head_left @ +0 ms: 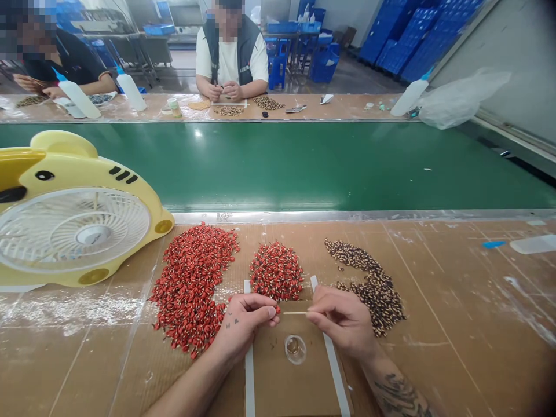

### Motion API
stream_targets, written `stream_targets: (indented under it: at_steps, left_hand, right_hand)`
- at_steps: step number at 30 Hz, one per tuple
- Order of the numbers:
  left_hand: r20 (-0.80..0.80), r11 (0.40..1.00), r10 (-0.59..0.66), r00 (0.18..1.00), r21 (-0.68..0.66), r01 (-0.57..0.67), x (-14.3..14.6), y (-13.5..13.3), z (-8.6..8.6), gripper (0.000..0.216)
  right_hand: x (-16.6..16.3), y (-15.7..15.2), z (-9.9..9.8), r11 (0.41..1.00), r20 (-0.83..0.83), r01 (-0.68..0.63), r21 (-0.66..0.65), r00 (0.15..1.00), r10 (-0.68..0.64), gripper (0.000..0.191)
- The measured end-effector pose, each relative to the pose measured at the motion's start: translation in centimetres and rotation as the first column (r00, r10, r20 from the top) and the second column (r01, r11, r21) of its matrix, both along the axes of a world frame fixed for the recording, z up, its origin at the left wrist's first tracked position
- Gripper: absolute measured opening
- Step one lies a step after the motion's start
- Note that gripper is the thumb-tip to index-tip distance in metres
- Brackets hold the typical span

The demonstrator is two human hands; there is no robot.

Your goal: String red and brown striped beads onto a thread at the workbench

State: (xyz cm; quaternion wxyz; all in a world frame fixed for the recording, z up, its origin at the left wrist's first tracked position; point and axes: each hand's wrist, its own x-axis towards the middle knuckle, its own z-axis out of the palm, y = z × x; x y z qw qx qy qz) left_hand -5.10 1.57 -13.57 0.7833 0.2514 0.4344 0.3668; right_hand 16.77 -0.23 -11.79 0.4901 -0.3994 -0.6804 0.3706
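My left hand (pixel 244 322) and my right hand (pixel 341 317) are both closed in a pinch on the two ends of a thin pale stick (pixel 294 313), held level between them. The left fingertips also seem to pinch a small red piece at the stick's end. Below the stick, a small clear round cup (pixel 295 349) sits on a brown cardboard pad (pixel 286 385) edged by white strips. A small heap of red pieces (pixel 277 270) lies just beyond my hands, a larger red heap (pixel 191 284) lies to the left, and a dark brown heap (pixel 369 286) to the right.
A yellow desk fan (pixel 73 223) stands at the left on the taped tabletop (pixel 469 324). A green conveyor belt (pixel 304 165) runs across behind it. Two other people sit at the far bench with white squeeze bottles (pixel 78 97); blue crates (pixel 412 35) are stacked behind.
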Motion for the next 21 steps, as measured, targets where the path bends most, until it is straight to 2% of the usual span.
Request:
stream_targets:
  at_steps: [11, 21]
  left_hand:
    - [-0.03, 0.998, -0.045, 0.999, 0.034, 0.046, -0.23, -0.12, -0.3, 0.012]
    - [-0.061, 0.997, -0.026, 0.998, 0.074, 0.031, -0.28, -0.01, -0.18, 0.012]
  right_hand:
    - [-0.44, 0.22, -0.26, 1.0, 0.105, -0.008, 0.004, 0.994, 0.007, 0.01]
    - [-0.45, 0.25, -0.1, 0.996, 0.203, 0.089, 0.018, 0.975, -0.091, 0.023]
